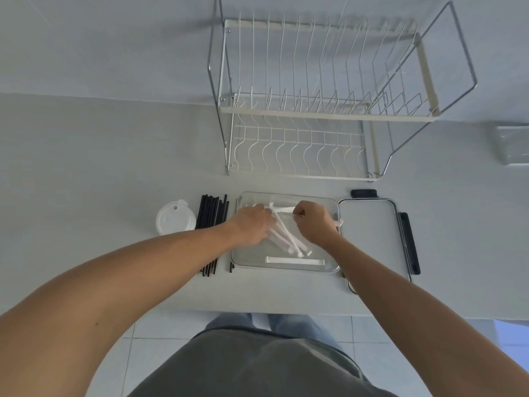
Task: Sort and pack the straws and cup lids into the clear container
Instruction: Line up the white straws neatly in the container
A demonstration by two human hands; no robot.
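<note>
The clear container [329, 204] sits on the counter in front of me with several white straws [289, 239] lying crossed inside it, and one white straw [294, 260] lies flat along its near side. My left hand [252, 227] reaches into the container and closes on the bundle of white straws. My right hand [313, 222] pinches the upper end of a white straw. A row of black straws [211, 219] lies just left of the container. White cup lids [174, 219] are stacked further left.
The container's lid [372, 239] with dark clips lies right of the container. A two-tier wire dish rack [315, 110] stands behind. A small clear box [512, 144] sits at the far right. The counter edge runs near my body.
</note>
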